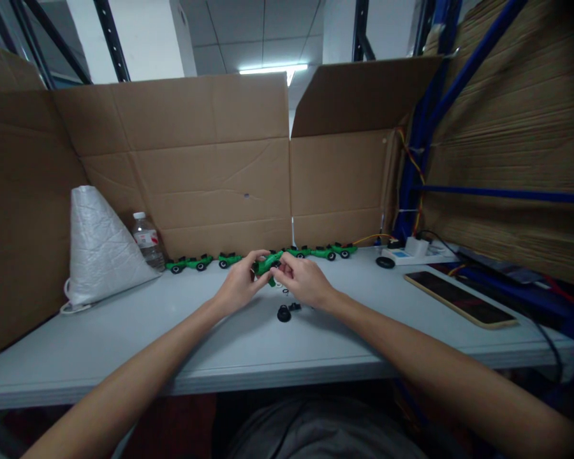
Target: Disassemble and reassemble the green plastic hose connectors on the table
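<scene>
Both hands hold a green toy car (269, 262) just above the white table (210, 347). My left hand (242, 280) is closed around its left side, thumb below and fingers on top. My right hand (303, 277) pinches the car's right end. Whether a small part sits between the right fingertips is hidden. Below the hands lie a black toy wheel (284, 313) and a small black part (294, 306). Some tiny rings (286, 291) rest just behind them. Along the back stands a row of several green toy cars (191, 262) with black wheels.
At the left stand a silvery padded bag (100, 248) and a water bottle (148, 241). A phone (460, 298), a white power strip (418, 251) and a black disc (385, 262) lie at the right. Cardboard walls (201, 166) and a blue rack post (414, 159) enclose the table.
</scene>
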`<state>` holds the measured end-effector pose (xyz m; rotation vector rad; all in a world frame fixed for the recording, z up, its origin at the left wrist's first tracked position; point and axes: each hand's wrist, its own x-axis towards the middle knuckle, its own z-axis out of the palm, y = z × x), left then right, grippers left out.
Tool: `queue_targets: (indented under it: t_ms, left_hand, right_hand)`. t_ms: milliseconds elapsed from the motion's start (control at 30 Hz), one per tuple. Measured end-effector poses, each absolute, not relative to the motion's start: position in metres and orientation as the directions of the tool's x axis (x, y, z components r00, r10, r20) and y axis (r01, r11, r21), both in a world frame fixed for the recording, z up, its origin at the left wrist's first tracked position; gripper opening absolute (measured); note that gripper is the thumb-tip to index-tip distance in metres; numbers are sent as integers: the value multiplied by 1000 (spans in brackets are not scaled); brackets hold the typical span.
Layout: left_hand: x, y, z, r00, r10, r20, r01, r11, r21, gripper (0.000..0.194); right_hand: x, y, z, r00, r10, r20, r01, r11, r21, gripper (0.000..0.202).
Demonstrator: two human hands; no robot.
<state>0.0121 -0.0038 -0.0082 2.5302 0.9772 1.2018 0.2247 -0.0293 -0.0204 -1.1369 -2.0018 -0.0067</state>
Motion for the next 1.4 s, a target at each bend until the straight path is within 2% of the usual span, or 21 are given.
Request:
queue_targets:
  t_ms: [100, 233, 467, 667, 967, 1067, 1133, 1233, 1300, 1400]
  left_hand:
    - [12, -5, -7, 441, 630, 639, 517, -760, 393, 43]
    - [12, -10, -3, 448, 620, 644, 526, -766, 371, 37]
    - [13, -10, -4, 468, 671, 575, 496, -738, 458, 37]
    - [12, -8, -7, 453, 663, 596, 535, -737, 414, 30]
    - [12, -11, -6, 465, 643, 608, 564, -745, 356, 29]
    - [13, -10, -8, 459, 637, 619, 569, -746, 346, 27]
    - [13, -12, -9, 447, 636, 629, 569, -745, 349, 26]
    - [15, -15, -7, 437, 633, 639, 569, -745, 349, 26]
    - [15, -17, -6, 440, 628, 641, 574, -747, 337, 26]
    - [15, -20, -4, 453, 617, 643, 585, -750, 308, 26]
  right_hand:
    - [224, -32, -19, -246, 720, 649, 774, 549, -315, 26]
    - [224, -36, -17, -298, 685, 665, 834, 526, -168, 29]
    - [228, -39, -12, -420, 674, 608, 874, 482, 70, 37]
    - [224, -37, -17, -482, 659, 578, 848, 518, 118, 46]
    - [220, -35, -25, -382, 695, 609, 858, 511, -45, 40]
    - [219, -31, -27, -311, 719, 621, 811, 541, -221, 42]
    - [218, -26, -28, -263, 736, 624, 696, 593, -406, 47]
    - [217, -17, -32, -236, 763, 602, 436, 637, -636, 54]
    - [216, -11, -35, -233, 797, 557, 286, 603, -744, 56]
    - [214, -7, -37, -242, 841, 484, 151, 525, -837, 59]
